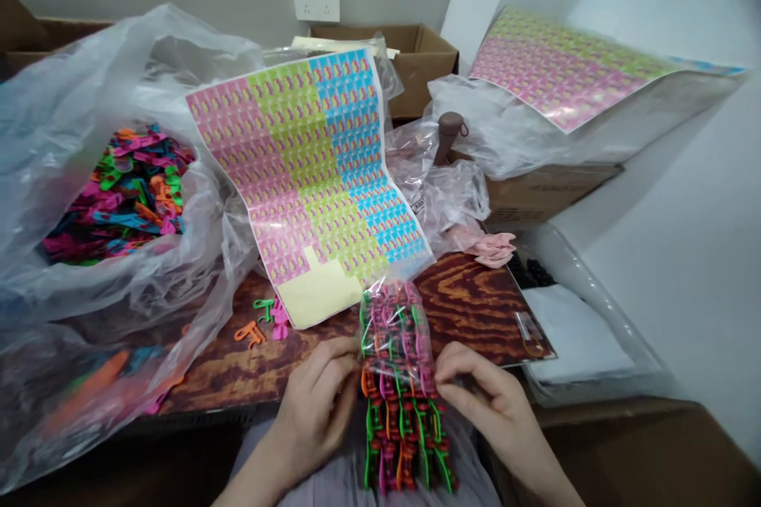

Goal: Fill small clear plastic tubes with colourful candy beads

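Note:
Both my hands grip a narrow clear packet [397, 380] stuffed with small coloured plastic clips, held upright over my lap at the board's near edge. My left hand [318, 404] pinches its left side, fingers curled. My right hand [484, 400] pinches the right side at mid-height. A curled sticker sheet [309, 166] in pink, green and blue blocks lies just behind the packet, with a bare yellow corner where stickers are gone. Three loose clips [265, 321], orange, green and pink, lie on the wood-grain board [476, 305] left of the packet.
A big clear plastic bag [119, 198] full of coloured clips fills the left. A second sticker sheet [564, 71] lies on a cardboard box [535, 190] at the right. An open carton [410, 55] stands at the back. Pink clips [493, 247] and a clear sleeve [583, 333] lie right.

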Tool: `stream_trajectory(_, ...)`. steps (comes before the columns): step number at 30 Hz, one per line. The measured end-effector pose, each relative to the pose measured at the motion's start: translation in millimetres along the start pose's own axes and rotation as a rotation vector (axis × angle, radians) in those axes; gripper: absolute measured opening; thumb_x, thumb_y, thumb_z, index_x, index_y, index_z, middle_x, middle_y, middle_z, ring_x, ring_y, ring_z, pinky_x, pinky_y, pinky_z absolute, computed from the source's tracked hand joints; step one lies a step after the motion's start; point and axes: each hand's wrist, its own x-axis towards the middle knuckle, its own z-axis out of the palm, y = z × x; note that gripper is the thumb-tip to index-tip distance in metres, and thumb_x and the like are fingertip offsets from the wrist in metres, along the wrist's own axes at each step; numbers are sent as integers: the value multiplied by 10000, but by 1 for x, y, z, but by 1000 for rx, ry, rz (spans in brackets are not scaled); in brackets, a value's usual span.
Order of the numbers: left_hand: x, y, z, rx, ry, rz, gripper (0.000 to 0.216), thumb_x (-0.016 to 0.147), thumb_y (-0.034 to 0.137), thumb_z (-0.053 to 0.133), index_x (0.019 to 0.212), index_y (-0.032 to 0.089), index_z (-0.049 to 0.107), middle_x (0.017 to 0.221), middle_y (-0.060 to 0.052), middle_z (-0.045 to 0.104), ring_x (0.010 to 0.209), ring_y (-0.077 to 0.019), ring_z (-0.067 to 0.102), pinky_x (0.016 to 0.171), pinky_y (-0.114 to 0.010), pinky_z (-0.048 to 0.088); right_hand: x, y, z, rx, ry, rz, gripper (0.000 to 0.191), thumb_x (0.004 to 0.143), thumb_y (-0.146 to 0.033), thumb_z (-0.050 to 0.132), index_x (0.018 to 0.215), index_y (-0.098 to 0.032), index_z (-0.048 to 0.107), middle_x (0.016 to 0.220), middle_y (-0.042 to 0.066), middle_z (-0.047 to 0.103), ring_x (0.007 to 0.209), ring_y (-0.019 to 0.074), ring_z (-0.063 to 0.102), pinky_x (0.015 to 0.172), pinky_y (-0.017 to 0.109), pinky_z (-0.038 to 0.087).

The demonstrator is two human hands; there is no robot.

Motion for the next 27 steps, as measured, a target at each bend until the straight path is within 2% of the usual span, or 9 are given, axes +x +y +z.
stream_trajectory(3,6,-10,13,-9,71,-40,234,821,0,502,992,160,504,1065,-91,561,1008,-152,551,838,-260,459,6,30,9,25,100,110,164,859,-266,548,1008,-201,574,950,53,586,869,169,582,758,259,482)
stream_trajectory(6,11,-19,32,8,156,-100,174,838,44,502,948,178,493,1012,-67,569,961,-146,566,814,-261,464,12,56,21,10,88,92,412,814,-280,580,1215,-214,517,1159,87,567,1076,228,545,926,338,449)
stream_trajectory(8,13,-24,45,10,181,-179,171,852,88,498,992,186,486,989,-59,577,930,-149,582,792,-262,473,15,66,26,9,71,74,429,820,-298,567,1239,-215,520,1200,91,561,1125,240,522,976,359,417)
stream_trajectory(12,13,-35,59,43,202,-413,247,876,163,475,1121,177,446,963,-56,612,871,-160,614,747,-266,484,18,77,22,25,3,75,362,862,-372,526,1172,-193,584,1166,100,583,1076,238,547,949,348,432)
stream_trajectory(15,17,-41,59,146,39,-476,193,882,173,433,1061,174,506,969,-69,630,908,-190,616,764,-290,472,20,82,16,63,-34,39,381,851,-440,533,1129,-192,610,1102,94,604,1017,238,567,908,339,452)
stream_trajectory(17,20,-42,57,235,-92,-512,188,875,166,414,1004,173,550,982,-80,636,919,-213,614,763,-305,461,23,83,17,48,-5,3,374,839,-462,535,1075,-187,628,1015,85,619,945,230,581,877,335,463)
stream_trajectory(21,26,-41,55,314,-206,-624,227,854,165,409,998,160,584,987,-100,657,897,-238,623,740,-322,450,26,82,30,-89,96,-65,250,828,-390,534,922,-182,636,881,67,606,833,211,573,833,330,472)
stream_trajectory(24,26,-41,56,248,-188,-632,226,850,199,412,960,158,605,962,-107,664,887,-238,628,746,-326,451,25,81,41,-157,168,-97,200,861,-304,458,810,-193,617,788,47,575,739,185,551,800,323,472)
stream_trajectory(27,21,-41,58,107,-70,-632,231,846,235,406,914,163,614,953,-102,665,890,-221,625,771,-323,457,21,83,46,-167,178,-113,208,868,-252,432,793,-197,618,798,49,582,751,180,557,766,304,465)
